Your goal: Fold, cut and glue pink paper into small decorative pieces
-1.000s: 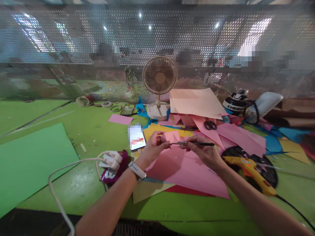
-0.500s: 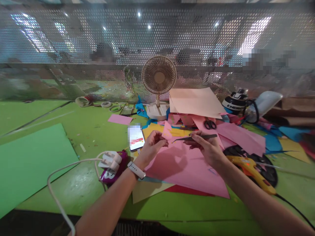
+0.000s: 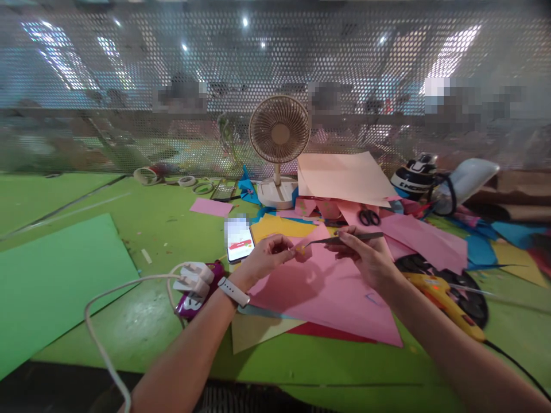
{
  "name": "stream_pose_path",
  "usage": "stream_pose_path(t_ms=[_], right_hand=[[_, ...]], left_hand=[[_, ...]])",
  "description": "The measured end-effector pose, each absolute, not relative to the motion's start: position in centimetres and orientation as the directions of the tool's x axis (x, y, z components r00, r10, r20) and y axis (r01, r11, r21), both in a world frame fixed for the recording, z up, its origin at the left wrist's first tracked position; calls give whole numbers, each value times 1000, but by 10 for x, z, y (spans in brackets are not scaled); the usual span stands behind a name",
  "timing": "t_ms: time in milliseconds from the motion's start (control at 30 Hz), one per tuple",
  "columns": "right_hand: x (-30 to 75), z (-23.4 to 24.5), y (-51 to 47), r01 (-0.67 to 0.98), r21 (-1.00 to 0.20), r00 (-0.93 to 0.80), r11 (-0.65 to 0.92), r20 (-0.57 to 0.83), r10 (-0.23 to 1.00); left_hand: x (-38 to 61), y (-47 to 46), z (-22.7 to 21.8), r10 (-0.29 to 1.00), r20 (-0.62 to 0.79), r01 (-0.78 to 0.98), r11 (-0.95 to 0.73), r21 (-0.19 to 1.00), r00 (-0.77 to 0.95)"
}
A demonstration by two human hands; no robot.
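Between the thumb and fingers of my left hand (image 3: 273, 256) is a small pink paper piece (image 3: 305, 253) with tiny yellow bits on it. My right hand (image 3: 365, 252) grips dark tweezers (image 3: 362, 236), whose thin tip points left and reaches the upper edge of that piece. Whether the tip pinches anything is too small to tell. Both hands are over a large pink paper sheet (image 3: 336, 304), which lies on red and tan sheets. A lit phone (image 3: 241, 249) lies beside my left hand. To the right of my right wrist rests a yellow glue gun (image 3: 447, 301).
A fan (image 3: 279, 135) stands behind the papers, before a perforated screen (image 3: 172, 137). Black-handled scissors (image 3: 369, 217) lie among pink scraps. A purple power strip (image 3: 189, 307) with white plugs and a cable sits left. A green sheet (image 3: 69, 281) covers the table's left side.
My left hand has turned the small pink piece downward, so its yellow bits now show. The tweezer tip has shifted slightly up and right, to the piece's edge.
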State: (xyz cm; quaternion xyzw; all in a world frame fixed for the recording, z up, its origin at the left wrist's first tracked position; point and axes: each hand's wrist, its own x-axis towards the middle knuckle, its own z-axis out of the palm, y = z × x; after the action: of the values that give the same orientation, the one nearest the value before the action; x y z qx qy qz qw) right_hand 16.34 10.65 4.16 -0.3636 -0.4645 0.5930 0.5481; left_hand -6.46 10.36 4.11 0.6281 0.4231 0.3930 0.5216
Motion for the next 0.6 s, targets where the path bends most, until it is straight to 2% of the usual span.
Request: stream_pose_path(t_ms=[167,233,467,600], right_hand=[[164,39,110,-305,-952,-134,17,61,989],[164,37,111,-303,-953,-143,11,57,988],[167,33,113,-302,-953,-171,-23,31,985],[167,36,113,-267,-963,-175,-24,24,984]], left_hand=[[-74,104,49,924,81,300,-203,932,374],[-76,103,51,913,69,318,-210,924,402],[-70,98,56,878,-9,131,-61,990,479],[-71,98,57,864,-117,82,88,993,490]])
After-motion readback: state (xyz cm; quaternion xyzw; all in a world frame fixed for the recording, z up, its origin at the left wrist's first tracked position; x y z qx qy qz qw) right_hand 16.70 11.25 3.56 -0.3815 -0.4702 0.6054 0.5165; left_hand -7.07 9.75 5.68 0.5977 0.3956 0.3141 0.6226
